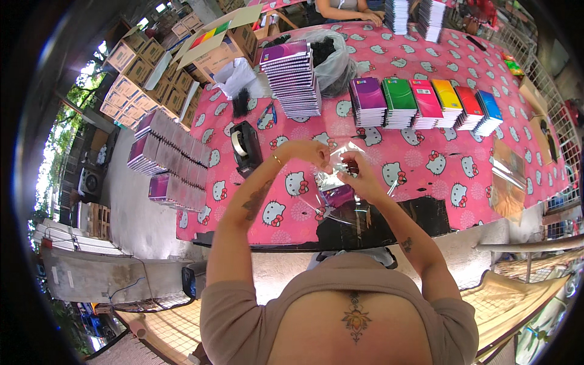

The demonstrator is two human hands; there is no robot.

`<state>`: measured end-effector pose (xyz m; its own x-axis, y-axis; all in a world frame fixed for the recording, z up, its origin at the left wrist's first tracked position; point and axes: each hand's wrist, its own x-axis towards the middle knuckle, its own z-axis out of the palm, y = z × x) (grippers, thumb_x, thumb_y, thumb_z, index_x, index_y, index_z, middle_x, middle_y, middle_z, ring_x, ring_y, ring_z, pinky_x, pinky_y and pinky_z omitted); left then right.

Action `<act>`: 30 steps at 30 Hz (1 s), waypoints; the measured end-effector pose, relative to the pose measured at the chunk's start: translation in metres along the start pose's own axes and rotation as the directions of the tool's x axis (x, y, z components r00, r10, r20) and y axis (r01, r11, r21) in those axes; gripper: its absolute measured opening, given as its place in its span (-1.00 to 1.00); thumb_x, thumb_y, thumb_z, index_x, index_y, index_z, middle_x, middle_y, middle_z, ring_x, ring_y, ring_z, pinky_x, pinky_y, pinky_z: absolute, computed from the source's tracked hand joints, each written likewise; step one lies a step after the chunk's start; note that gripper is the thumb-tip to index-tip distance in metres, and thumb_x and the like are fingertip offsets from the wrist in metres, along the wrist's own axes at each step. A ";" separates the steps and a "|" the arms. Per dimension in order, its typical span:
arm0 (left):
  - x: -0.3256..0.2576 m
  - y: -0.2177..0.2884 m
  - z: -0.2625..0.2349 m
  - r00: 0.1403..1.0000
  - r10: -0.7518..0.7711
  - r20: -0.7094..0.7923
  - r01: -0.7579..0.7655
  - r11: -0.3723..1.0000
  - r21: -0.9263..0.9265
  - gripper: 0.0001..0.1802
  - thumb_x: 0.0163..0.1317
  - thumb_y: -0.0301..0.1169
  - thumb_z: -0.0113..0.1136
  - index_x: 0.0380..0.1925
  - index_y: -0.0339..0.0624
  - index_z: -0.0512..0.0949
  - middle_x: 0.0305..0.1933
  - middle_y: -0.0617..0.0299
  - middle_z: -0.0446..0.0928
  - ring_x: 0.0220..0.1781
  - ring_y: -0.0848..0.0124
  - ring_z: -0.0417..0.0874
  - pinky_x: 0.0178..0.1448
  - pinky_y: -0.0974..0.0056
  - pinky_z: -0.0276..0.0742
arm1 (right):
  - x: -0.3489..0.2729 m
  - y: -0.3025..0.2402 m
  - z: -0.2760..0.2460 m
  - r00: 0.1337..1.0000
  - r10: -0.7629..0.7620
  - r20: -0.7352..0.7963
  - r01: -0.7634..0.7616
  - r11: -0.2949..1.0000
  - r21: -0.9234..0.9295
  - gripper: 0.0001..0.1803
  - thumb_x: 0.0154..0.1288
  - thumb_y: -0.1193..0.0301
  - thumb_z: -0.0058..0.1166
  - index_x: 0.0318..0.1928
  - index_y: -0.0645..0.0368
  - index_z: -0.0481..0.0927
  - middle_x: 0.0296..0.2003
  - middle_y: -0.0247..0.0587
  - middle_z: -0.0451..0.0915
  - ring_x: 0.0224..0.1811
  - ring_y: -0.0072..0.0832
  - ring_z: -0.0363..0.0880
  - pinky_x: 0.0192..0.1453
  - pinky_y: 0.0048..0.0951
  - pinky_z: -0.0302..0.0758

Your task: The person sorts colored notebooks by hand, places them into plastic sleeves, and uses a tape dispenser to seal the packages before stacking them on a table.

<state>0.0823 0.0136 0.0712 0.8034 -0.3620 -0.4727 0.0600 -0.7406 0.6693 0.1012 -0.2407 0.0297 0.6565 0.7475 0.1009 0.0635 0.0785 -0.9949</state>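
Close to the table's near edge, a purple notebook (338,196) lies in glossy clear plastic film (359,148) that spreads out around it. My left hand (311,153) is bent over the film's far left part with its fingers closed in a pinch, the tips partly hidden by glare. Beside it my right hand (362,176) has its thumb and fingers curled together on the film at the notebook's far right end. To the left of my hands stands a black tape dispenser (246,149) with a roll of tape.
Six colours of spiral notebook stacks, including a green one (398,97), line the far right. A tall purple notebook stack (292,82) stands near a clear bag (340,64) and a carton (222,45). Clear plastic sleeves (508,176) lie rightward. Across the table sits a person (350,11).
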 end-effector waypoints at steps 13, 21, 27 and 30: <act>-0.078 0.061 0.167 0.330 -0.020 -0.944 -0.109 0.992 -0.059 -0.19 -0.11 -0.19 0.62 0.11 -0.28 0.43 -0.05 0.00 0.47 0.07 0.19 0.53 0.09 0.08 0.49 | -0.050 0.081 -0.036 0.980 -0.168 0.110 0.187 0.566 -0.803 -0.59 0.24 0.42 0.20 0.11 0.19 0.55 0.12 -0.04 0.50 0.14 -0.02 0.49 0.20 -0.02 0.39; -0.344 0.004 0.086 -0.668 -0.438 -0.601 -0.278 0.897 -0.344 -0.37 0.21 -0.18 0.46 0.05 -0.43 0.42 -0.17 0.06 0.61 -0.27 0.44 0.65 -0.30 0.34 0.62 | -0.055 0.051 -0.047 0.961 -0.039 0.272 0.257 0.473 -0.842 -0.17 0.02 0.14 0.41 0.31 0.08 0.42 0.35 0.06 0.30 0.37 0.06 0.31 0.37 0.10 0.25; -0.446 -0.104 0.049 -0.624 -0.658 -0.421 -0.156 0.632 -0.759 -0.17 0.11 0.21 0.42 -0.27 -0.57 0.59 -0.25 -0.10 0.61 -0.16 0.16 0.72 -0.21 0.12 0.73 | -0.061 0.050 -0.027 0.978 0.036 0.206 0.161 0.504 -0.849 -0.25 0.05 0.13 0.39 0.26 0.06 0.47 0.28 0.00 0.35 0.34 0.06 0.32 0.38 0.16 0.22; -0.455 -0.139 0.077 -0.870 -0.288 -0.400 0.218 0.503 -0.836 -0.22 0.17 0.17 0.37 -0.18 -0.53 0.59 -0.02 -0.23 0.58 0.16 -0.03 0.58 0.17 -0.12 0.54 | -0.069 0.057 -0.014 0.979 0.015 0.202 0.160 0.553 -0.817 -0.29 0.07 0.10 0.38 0.23 0.06 0.50 0.24 -0.03 0.37 0.33 0.04 0.31 0.39 0.18 0.21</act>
<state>-0.3373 0.2379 0.1490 -0.4798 0.7544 0.4480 0.7005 0.0218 0.7133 0.0705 -0.2972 -0.0336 0.4921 0.8664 0.0844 0.7545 -0.3762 -0.5378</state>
